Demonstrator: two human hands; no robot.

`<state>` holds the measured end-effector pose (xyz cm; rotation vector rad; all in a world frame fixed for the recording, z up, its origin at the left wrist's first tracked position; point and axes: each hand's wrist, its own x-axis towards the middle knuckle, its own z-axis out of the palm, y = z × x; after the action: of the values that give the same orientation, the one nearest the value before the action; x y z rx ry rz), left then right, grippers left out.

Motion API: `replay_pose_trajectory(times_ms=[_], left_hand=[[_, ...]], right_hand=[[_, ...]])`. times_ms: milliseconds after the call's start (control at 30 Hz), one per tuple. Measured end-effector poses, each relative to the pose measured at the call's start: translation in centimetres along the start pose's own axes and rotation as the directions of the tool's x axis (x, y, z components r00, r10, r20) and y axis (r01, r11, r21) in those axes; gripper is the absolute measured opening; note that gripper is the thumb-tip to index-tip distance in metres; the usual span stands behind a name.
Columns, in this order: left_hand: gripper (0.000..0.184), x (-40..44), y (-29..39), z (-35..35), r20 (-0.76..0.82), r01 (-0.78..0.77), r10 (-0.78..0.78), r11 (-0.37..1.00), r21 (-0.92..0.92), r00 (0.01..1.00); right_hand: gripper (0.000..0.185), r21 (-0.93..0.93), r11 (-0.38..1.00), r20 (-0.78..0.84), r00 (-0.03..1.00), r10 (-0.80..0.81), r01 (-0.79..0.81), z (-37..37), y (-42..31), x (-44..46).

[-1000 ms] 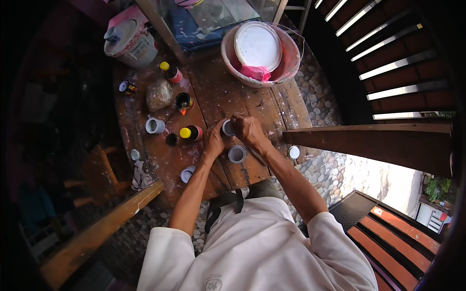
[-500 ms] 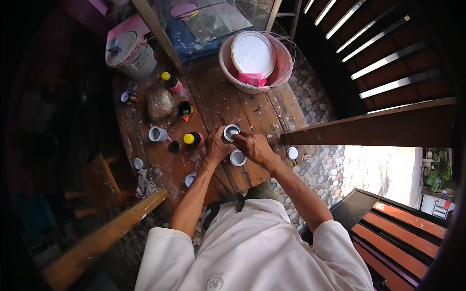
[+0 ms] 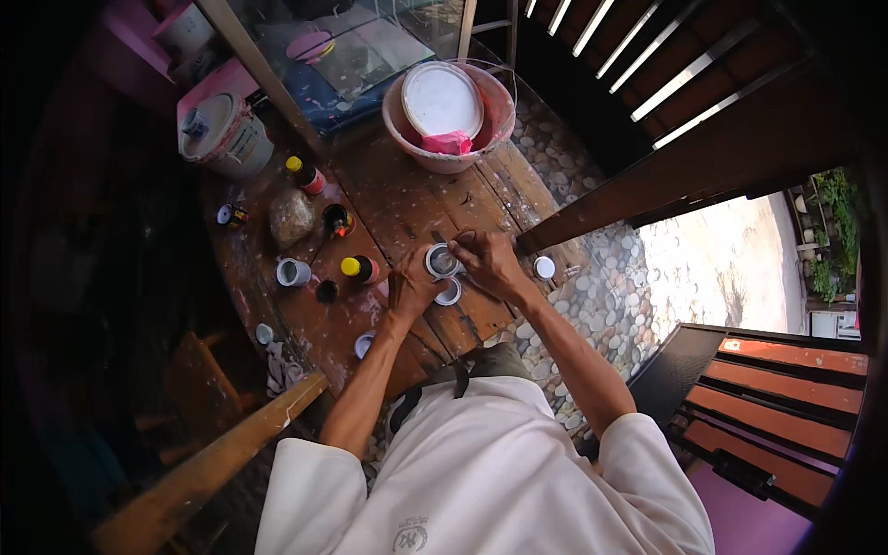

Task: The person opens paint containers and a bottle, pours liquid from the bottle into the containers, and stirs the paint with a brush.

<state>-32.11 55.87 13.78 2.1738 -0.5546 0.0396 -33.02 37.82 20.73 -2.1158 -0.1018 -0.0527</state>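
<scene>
My left hand (image 3: 413, 285) is wrapped round the side of a small open paint can (image 3: 443, 262) with a pale rim and grey inside. At the can's right edge, my right hand (image 3: 488, 264) is closed, its fingers pinched above the rim. A thin tool seems to be in its grip, but its shape is mostly hidden. Just below, close to both hands, stands a second small can (image 3: 450, 294), partly covered by the first. Left of my left hand is a dark bottle with a yellow cap (image 3: 351, 267).
On the wooden table (image 3: 388, 203) are another yellow-capped bottle (image 3: 313, 178), a wrapped lump (image 3: 292, 218), a dark open can (image 3: 338, 220), a grey cup (image 3: 293, 272) and a white lid (image 3: 544, 268). A large paint bucket (image 3: 242, 153) and a pink-stained basin (image 3: 499, 116) stand at the back.
My right hand has shifted up and right on the can's rim, its fingers now raised above it. The held can now overlaps more of the lower can. The whole view has turned slightly.
</scene>
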Motion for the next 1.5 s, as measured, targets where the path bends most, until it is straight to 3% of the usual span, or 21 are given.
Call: replay_pose_trajectory(times_ms=[233, 267, 400, 467, 633, 833, 967, 1100, 1200, 1367, 1433, 1500], left_hand=[[0.06, -0.5, 2.6, -0.7, -0.022, 0.006, -0.009, 0.993, -0.114, 1.0], [0.06, -0.6, 3.0, -0.7, -0.016, -0.006, 0.004, 0.993, -0.119, 1.0], [0.055, -1.2, 4.9, -1.1, 0.025, -0.109, 0.112, 0.988, -0.109, 0.993], [0.054, -2.1, 5.4, -0.8, 0.023, -0.12, 0.125, 0.982, -0.149, 0.992], [0.058, -3.6, 5.9, 0.8, 0.132, -0.159, 0.183, 0.972, -0.173, 0.974], [0.062, -4.1, 8.5, 1.8, 0.176, -0.116, 0.132, 0.988, -0.097, 0.976], [0.061, -3.4, 10.2, 3.0, 0.16, -0.158, 0.176, 0.98, -0.124, 0.971], [0.058, -3.2, 11.7, 4.5, 0.175, -0.109, 0.125, 0.989, -0.097, 0.977], [0.058, -2.9, 12.7, 5.5, 0.167, -0.147, 0.176, 0.974, -0.172, 0.97], [0.058, -2.1, 14.7, 6.0, 0.139, -0.252, 0.267, 0.961, -0.118, 0.953], [0.057, -1.6, 14.7, 6.4, 0.156, -0.281, 0.302, 0.949, -0.141, 0.941], [0.056, -1.3, 14.9, 6.5, 0.152, -0.259, 0.285, 0.95, -0.173, 0.946]], right_hand=[[0.023, -0.022, 0.999, -0.093, 0.995, 0.033, -0.035, -3.1, -5.4, -3.5], [0.023, -0.031, 0.998, -0.129, 0.99, -0.049, 0.045, -2.6, -4.8, -4.0], [0.021, -0.128, 0.992, -0.204, 0.978, -0.043, 0.017, -1.6, -3.7, -6.2], [0.018, -0.222, 0.968, -0.18, 0.971, -0.16, 0.119, -1.6, -3.4, -7.3], [0.015, -0.287, 0.958, -0.206, 0.976, -0.075, 0.013, -1.8, -3.7, -10.3], [0.014, -0.272, 0.961, -0.113, 0.991, -0.077, 0.043, -5.1, -5.3, -12.7], [0.017, -0.343, 0.93, -0.034, 0.988, -0.15, 0.13, -7.1, -4.5, -14.3], [0.02, -0.229, 0.969, -0.028, 0.994, -0.102, 0.093, -9.0, -3.4, -15.7], [0.017, -0.216, 0.961, -0.088, 0.977, -0.194, 0.171, -10.1, -2.4, -16.5], [0.017, -0.156, 0.974, -0.101, 0.978, -0.182, 0.166, -12.5, -2.2, -17.2], [0.019, 0.006, 1.0, -0.15, 0.989, 0.009, -0.008, -13.6, -3.1, -17.5], [0.019, -0.039, 0.998, -0.155, 0.987, 0.032, -0.038, -14.1, -3.2, -17.7]])
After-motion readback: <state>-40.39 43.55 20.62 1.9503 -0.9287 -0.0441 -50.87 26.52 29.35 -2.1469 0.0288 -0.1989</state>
